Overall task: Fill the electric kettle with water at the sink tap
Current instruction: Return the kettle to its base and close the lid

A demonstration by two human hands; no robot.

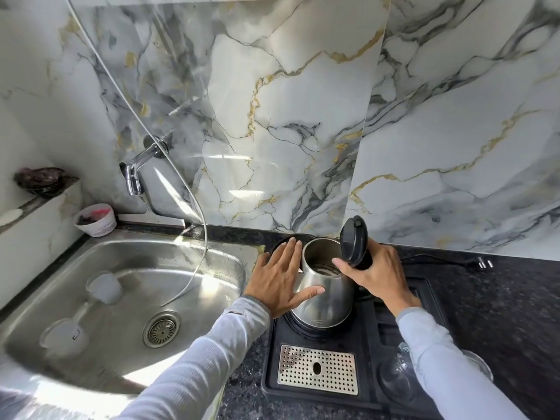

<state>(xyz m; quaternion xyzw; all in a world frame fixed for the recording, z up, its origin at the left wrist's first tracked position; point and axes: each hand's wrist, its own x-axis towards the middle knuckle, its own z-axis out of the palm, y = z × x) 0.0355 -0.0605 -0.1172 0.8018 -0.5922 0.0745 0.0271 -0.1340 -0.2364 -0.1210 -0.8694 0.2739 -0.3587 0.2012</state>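
- Reaching out from pale grey sleeves, two hands meet on a polished stainless-steel electric kettle (322, 286), which stands on its round base on a black plastic tray (368, 386) on the dark speckled stone tabletop (500, 301), just right of the sink.
- Left hand (280, 278) lies flat and spread against the kettle's side, fingers extended, steadying rather than gripping.
- Right hand (375, 275) is wrapped around the black handle, thumb near the rim; the black hinged lid (354, 241) stands upright, the mouth open.
- Judged empty, the kettle should lift lightly; the smooth steel looks slippery, so the handle is the sound hold, with weight growing as water enters.
- Left of it, the stainless-steel sink basin (212, 259); above, the chrome wall tap (135, 174), well apart from the kettle.
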